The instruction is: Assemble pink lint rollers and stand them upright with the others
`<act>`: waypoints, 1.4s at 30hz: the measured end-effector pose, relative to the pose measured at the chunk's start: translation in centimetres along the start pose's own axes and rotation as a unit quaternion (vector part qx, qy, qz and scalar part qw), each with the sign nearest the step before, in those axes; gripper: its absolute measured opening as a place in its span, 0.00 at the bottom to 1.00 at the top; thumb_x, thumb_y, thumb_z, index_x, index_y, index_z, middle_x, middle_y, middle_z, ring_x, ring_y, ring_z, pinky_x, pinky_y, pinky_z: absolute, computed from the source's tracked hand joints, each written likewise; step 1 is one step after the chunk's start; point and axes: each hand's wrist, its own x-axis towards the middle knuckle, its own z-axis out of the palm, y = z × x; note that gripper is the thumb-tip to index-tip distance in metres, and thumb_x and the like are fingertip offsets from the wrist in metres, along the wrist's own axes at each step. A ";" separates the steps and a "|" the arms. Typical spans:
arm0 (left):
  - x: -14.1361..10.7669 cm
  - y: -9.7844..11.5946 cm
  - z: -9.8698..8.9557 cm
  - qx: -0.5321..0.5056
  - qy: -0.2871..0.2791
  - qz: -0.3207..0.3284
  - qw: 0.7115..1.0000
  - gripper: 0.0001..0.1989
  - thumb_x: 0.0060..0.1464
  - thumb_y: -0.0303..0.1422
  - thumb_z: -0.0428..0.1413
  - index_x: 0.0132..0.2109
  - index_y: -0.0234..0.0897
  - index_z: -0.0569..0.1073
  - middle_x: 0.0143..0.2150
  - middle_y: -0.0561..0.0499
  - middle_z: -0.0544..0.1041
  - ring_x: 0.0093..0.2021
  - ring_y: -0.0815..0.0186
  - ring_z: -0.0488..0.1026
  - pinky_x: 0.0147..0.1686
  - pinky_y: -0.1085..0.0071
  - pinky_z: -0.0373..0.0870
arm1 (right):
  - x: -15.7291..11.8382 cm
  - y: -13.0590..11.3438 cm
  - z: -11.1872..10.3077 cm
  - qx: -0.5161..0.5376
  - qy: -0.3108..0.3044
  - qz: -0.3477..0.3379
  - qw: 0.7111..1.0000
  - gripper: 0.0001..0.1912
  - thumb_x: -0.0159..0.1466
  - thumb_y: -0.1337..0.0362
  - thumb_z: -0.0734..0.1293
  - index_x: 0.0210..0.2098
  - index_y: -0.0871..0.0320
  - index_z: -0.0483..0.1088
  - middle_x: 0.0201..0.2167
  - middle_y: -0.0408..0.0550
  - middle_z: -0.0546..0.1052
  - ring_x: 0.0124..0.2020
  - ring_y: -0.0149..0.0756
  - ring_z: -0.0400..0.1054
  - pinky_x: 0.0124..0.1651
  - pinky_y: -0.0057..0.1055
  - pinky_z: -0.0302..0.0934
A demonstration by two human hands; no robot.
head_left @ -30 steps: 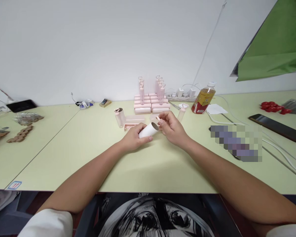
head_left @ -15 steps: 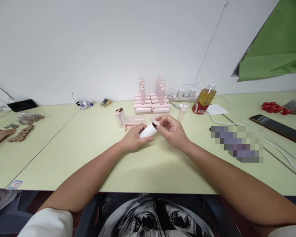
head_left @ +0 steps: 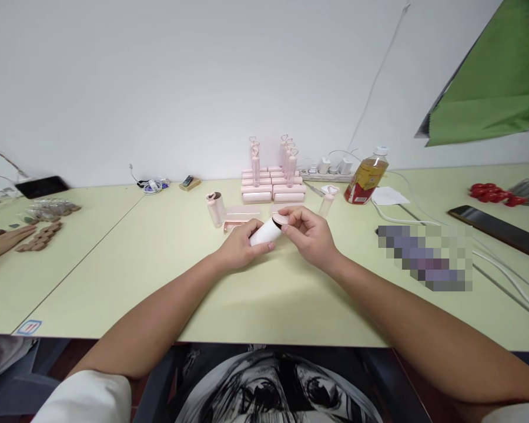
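Observation:
My left hand (head_left: pixel 238 248) is wrapped round a white sticky-paper roll (head_left: pixel 263 234), tilted with its far end up to the right. At that end a round pale pink cap (head_left: pixel 280 218) is pinched in the fingers of my right hand (head_left: pixel 311 236). The cap lies over part of the roll's dark opening, slightly askew. Just beyond my left hand, partly hidden by it, lies a pink plastic piece (head_left: pixel 233 225). Upright pink lint-roller parts with heart-shaped tops stand to the left (head_left: pixel 216 210) and right (head_left: pixel 327 201) of my hands.
Stacked pink-and-white rollers (head_left: pixel 273 188) with upright heart-topped handles stand against the wall. To their right are a power strip (head_left: pixel 324 176), a tilted drink bottle (head_left: pixel 365 179), cables and a phone (head_left: pixel 496 229). At far left another person's hand (head_left: pixel 9 241) rests by brown pieces (head_left: pixel 39 238).
The pink cap has shifted slightly over the roll's open end, covering more of the dark opening. The other person's hand at far left has moved a little to the right.

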 end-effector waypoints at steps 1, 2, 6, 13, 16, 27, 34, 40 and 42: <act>0.0 0.0 0.0 0.000 0.001 -0.002 1.000 0.24 0.50 0.51 0.61 0.46 0.38 0.71 0.37 0.52 0.74 0.36 0.64 0.69 0.33 0.70 0.62 | 0.0 0.0 0.0 -0.002 -0.004 -0.001 1.000 0.09 0.59 0.63 0.69 0.27 0.56 0.64 0.45 0.54 0.76 0.44 0.40 0.72 0.47 0.38 0.66; 0.0 0.0 0.0 0.001 0.002 -0.005 1.000 0.24 0.50 0.51 0.61 0.46 0.37 0.71 0.37 0.52 0.74 0.35 0.64 0.69 0.33 0.70 0.62 | -0.1 0.0 0.0 -0.004 -0.009 -0.003 1.000 0.09 0.59 0.63 0.68 0.28 0.56 0.64 0.46 0.54 0.76 0.45 0.40 0.72 0.47 0.39 0.66; -0.1 0.2 0.0 -0.001 0.001 -0.009 1.000 0.24 0.49 0.51 0.61 0.44 0.37 0.71 0.37 0.52 0.74 0.35 0.64 0.69 0.32 0.71 0.62 | -0.2 0.2 0.0 -0.016 -0.033 -0.028 0.999 0.08 0.61 0.62 0.68 0.29 0.56 0.64 0.47 0.54 0.76 0.49 0.41 0.72 0.50 0.40 0.66; 0.0 0.0 0.0 -0.019 0.003 -0.008 1.000 0.24 0.50 0.51 0.61 0.45 0.37 0.71 0.37 0.52 0.74 0.34 0.64 0.69 0.31 0.71 0.61 | -0.6 0.5 0.0 -0.072 -0.054 -0.025 0.996 0.06 0.62 0.62 0.67 0.32 0.55 0.66 0.53 0.55 0.76 0.53 0.45 0.72 0.54 0.45 0.65; -0.1 0.1 0.0 -0.023 0.004 -0.003 1.000 0.23 0.50 0.50 0.61 0.45 0.37 0.71 0.36 0.52 0.74 0.34 0.65 0.69 0.31 0.71 0.61 | -0.6 0.6 -0.1 -0.094 -0.060 -0.024 0.994 0.05 0.63 0.62 0.67 0.33 0.54 0.66 0.53 0.54 0.76 0.53 0.46 0.72 0.56 0.47 0.63; 0.1 0.0 0.0 -0.022 0.033 0.011 0.999 0.22 0.50 0.48 0.62 0.44 0.36 0.71 0.35 0.52 0.73 0.33 0.66 0.68 0.31 0.72 0.61 | -0.2 -0.5 -0.6 -0.095 -0.085 -0.090 0.988 0.15 0.59 0.67 0.67 0.46 0.53 0.66 0.33 0.44 0.71 0.31 0.34 0.67 0.34 0.32 0.64; -0.1 0.0 0.2 -0.116 0.016 -0.014 0.993 0.39 0.52 0.46 0.61 0.65 0.40 0.55 0.39 0.49 0.76 0.32 0.65 0.72 0.31 0.71 0.66 | 1.9 -0.7 -2.7 -0.282 -0.026 0.039 0.958 0.08 0.60 0.67 0.63 0.39 0.57 0.68 0.31 0.44 0.75 0.24 0.31 0.64 0.31 0.30 0.57; -0.1 -0.6 0.2 -0.094 0.017 -0.004 0.995 0.40 0.54 0.46 0.59 0.68 0.45 0.52 0.42 0.48 0.74 0.33 0.65 0.72 0.33 0.70 0.68 | 2.4 0.8 -3.2 -0.482 -0.251 0.164 0.823 0.05 0.59 0.67 0.64 0.32 0.58 0.72 0.35 0.52 0.79 0.34 0.40 0.69 0.32 0.30 0.52; -0.1 -0.6 0.2 -0.095 0.017 -0.007 0.995 0.37 0.54 0.46 0.59 0.66 0.45 0.55 0.42 0.49 0.74 0.33 0.66 0.72 0.31 0.71 0.68 | 2.1 1.1 -3.0 -0.493 -0.282 0.158 0.808 0.05 0.58 0.67 0.64 0.33 0.58 0.72 0.35 0.52 0.78 0.34 0.40 0.69 0.31 0.30 0.51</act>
